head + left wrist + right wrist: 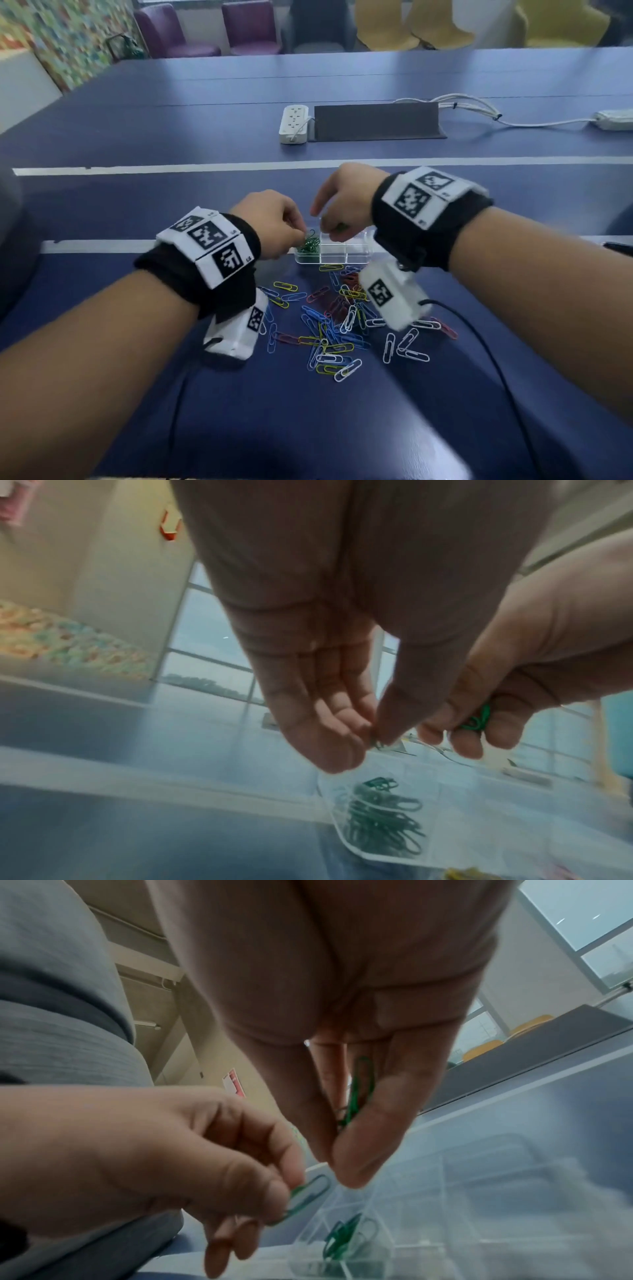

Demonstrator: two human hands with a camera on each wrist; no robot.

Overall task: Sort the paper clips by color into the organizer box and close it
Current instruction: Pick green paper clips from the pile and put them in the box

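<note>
Nearest to me, on the blue table (137, 394), lies the loose heap of paper clips (337, 325): blue, red, yellow and white ones, many crossing and lying over each other. I judge they are very light, stiff wire with a smooth coating, so they will slip between the fingers and hook together. It seems best to pinch one clip at its rounded end, with thumb and forefinger, and to lift it slowly so that its neighbours fall off.

A little farther, my left hand (270, 224) pinches one green clip (308, 1194) between thumb and finger, just above the left end of the box. My right hand (342, 202) grips a small bunch of green clips (358, 1093) between thumb and fingers, also above the box.

Under both hands stands the clear organizer box (356, 255), open. Its left compartment already holds the green pile (309, 244); the other compartments look empty. The box is thin plastic and probably light, so it may slide when I push on it.
</note>
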